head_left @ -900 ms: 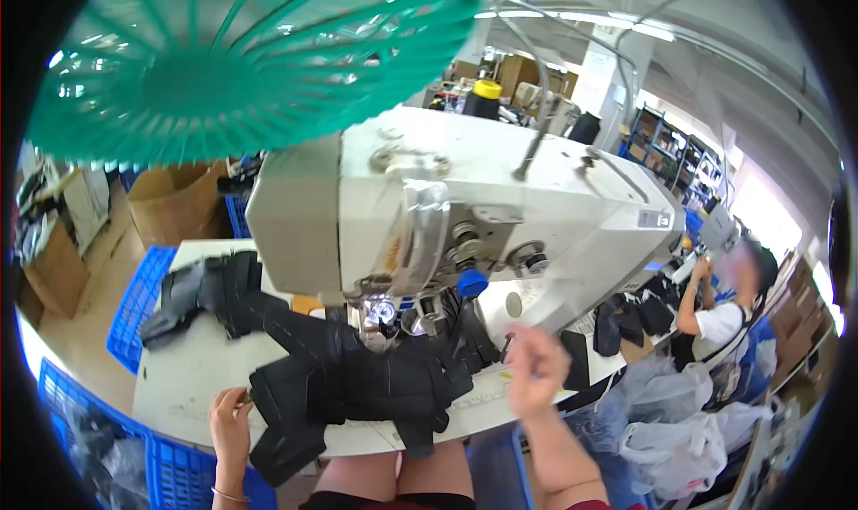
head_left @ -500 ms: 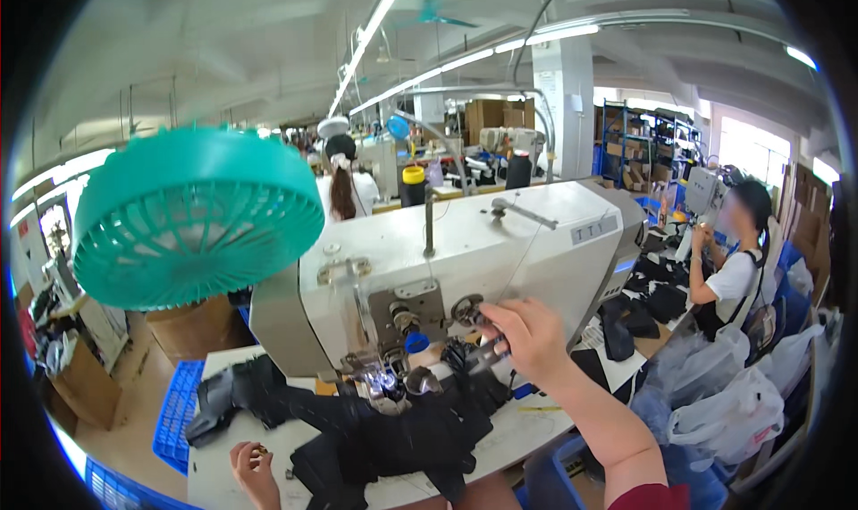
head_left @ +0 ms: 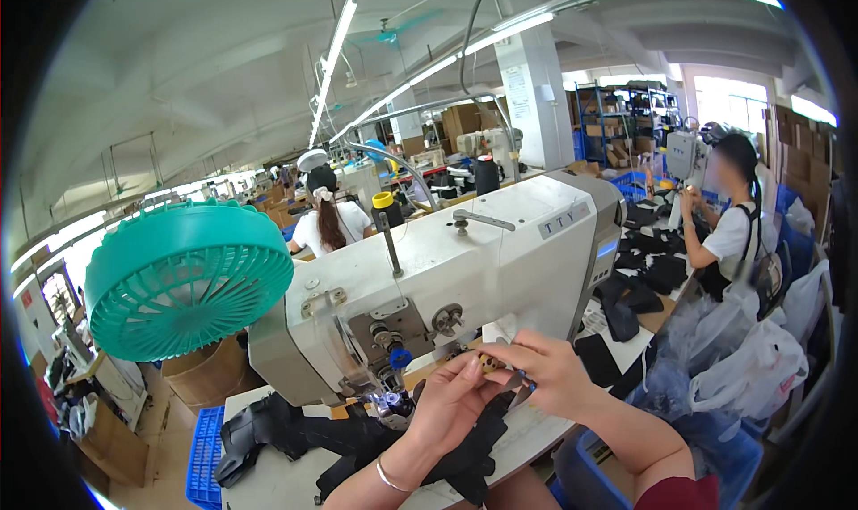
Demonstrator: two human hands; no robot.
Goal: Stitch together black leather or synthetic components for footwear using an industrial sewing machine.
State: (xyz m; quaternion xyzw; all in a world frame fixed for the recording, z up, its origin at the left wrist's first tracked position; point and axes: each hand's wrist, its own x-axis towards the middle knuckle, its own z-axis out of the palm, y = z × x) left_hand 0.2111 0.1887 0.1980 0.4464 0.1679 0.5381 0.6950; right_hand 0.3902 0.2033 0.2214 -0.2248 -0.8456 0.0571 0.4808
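My left hand (head_left: 451, 398), with a bracelet on its wrist, pinches a small gold-coloured bobbin (head_left: 489, 364) with dark holes. My right hand (head_left: 559, 374) meets it from the right, its fingers bent close against the bobbin. Below those fingers a slim grey metal tool (head_left: 515, 381) shows in part; its kind is hidden by the hand. Both hands are in front of a white industrial sewing machine (head_left: 402, 260). Dark fabric pieces (head_left: 268, 434) lie under the needle area and along the table, partly behind my left forearm.
A green fan (head_left: 192, 278) hangs at the left, near the machine's head. Blue crates (head_left: 206, 456) stand beside the table. White plastic bags (head_left: 755, 367) crowd the right side. One co-worker (head_left: 728, 228) sits at the right and another (head_left: 331, 219) ahead, beyond the machine.
My left hand has come up from the table's lower left with the bobbin. My right hand has drawn away from the machine's front dial, and the two hands now meet.
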